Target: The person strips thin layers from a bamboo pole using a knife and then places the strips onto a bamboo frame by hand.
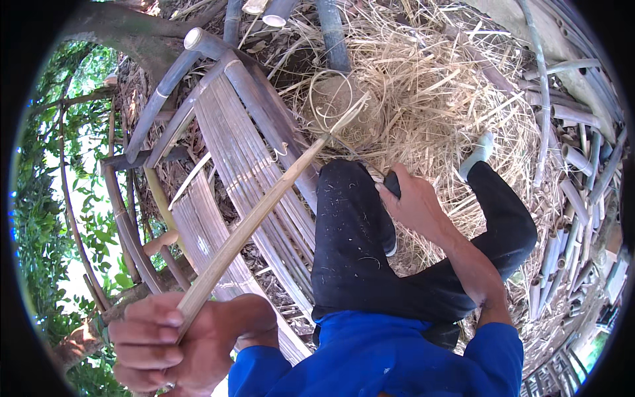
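Note:
My left hand [182, 337], at the lower left, is closed around the near end of a long pale bamboo strip [254, 218]. The strip slants up and away to the right, and its far end lies over the heap of shavings. My right hand [417, 206], beside my right knee, is wrapped around the dark handle of a knife [392, 184]. The thin blade reaches up and left over my knee and meets the strip near its far end. A thin curled shaving [332, 89] loops beside that end.
A slatted bamboo bench [248, 155] stands to the left of my legs. Loose bamboo shavings [436, 86] cover the ground ahead and around my foot. Cut bamboo poles [575, 159] are piled at the right. An upright pole [333, 33] stands at the far middle.

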Demonstrator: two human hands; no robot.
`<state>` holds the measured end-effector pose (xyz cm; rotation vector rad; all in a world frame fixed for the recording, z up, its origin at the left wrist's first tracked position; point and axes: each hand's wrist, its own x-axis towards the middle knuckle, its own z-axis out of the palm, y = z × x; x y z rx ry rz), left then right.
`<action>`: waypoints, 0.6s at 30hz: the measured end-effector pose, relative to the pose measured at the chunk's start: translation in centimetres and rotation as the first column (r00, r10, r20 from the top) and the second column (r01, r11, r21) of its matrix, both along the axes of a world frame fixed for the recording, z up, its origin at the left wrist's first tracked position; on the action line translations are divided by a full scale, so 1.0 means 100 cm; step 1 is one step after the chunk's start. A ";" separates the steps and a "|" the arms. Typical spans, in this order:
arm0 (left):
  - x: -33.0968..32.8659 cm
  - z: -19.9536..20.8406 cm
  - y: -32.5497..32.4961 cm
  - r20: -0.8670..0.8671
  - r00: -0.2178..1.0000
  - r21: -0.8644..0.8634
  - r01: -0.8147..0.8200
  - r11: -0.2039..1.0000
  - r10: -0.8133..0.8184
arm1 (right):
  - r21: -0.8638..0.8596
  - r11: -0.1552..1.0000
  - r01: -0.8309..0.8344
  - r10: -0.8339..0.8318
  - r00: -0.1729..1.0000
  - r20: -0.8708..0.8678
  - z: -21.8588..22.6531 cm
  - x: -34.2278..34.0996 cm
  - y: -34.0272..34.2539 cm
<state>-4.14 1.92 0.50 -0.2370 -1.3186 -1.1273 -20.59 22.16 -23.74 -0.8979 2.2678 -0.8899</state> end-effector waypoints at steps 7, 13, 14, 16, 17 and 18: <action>-0.037 -0.013 0.020 -0.067 0.948 -0.212 -0.318 0.924 0.311 | -0.379 0.924 -0.057 0.048 0.998 -0.033 0.052 0.017 -0.024; -0.043 -0.010 0.021 0.002 0.944 -0.226 -0.321 0.920 0.330 | -0.093 0.995 -0.048 0.033 0.987 -0.156 -0.010 -0.016 -0.042; -0.043 -0.010 0.021 0.018 0.947 -0.233 -0.307 0.923 0.320 | -0.046 0.998 -0.035 0.028 0.990 -0.138 -0.015 -0.017 -0.038; -0.036 -0.007 0.018 0.031 0.945 -0.261 -0.307 0.915 0.326 | -0.020 0.999 -0.039 0.036 0.992 -0.117 -0.004 -0.014 -0.046; -0.026 -0.005 0.015 0.081 0.925 -0.271 -0.337 0.902 0.370 | -0.165 0.977 -0.134 0.102 0.977 -0.187 0.013 0.004 -0.042; -0.025 -0.011 0.014 0.079 0.907 -0.275 -0.379 0.884 0.413 | -0.301 0.921 -0.246 0.148 0.938 -0.315 0.031 0.001 -0.038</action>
